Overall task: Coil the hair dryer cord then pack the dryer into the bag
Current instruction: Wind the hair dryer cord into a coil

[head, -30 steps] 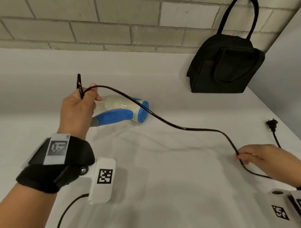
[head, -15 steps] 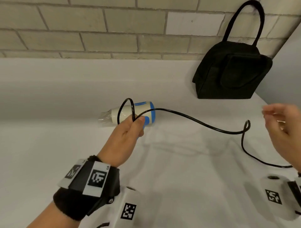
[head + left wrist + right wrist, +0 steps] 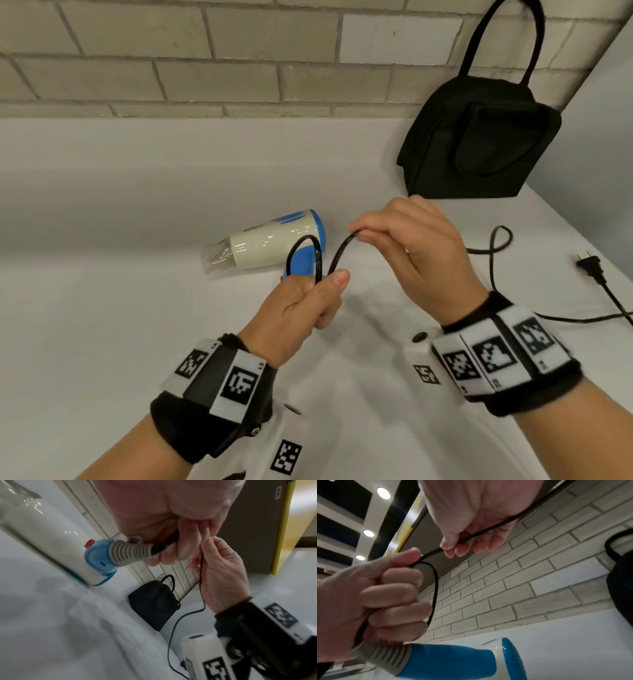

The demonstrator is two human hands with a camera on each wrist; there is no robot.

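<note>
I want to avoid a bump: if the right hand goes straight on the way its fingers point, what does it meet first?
Probably the hair dryer: the right hand points left, pinching the cord. Depth is unclear; it may pass above it.

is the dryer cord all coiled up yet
Partly. The left hand grips one loop of cord; the rest trails past the right hand to the plug.
</note>
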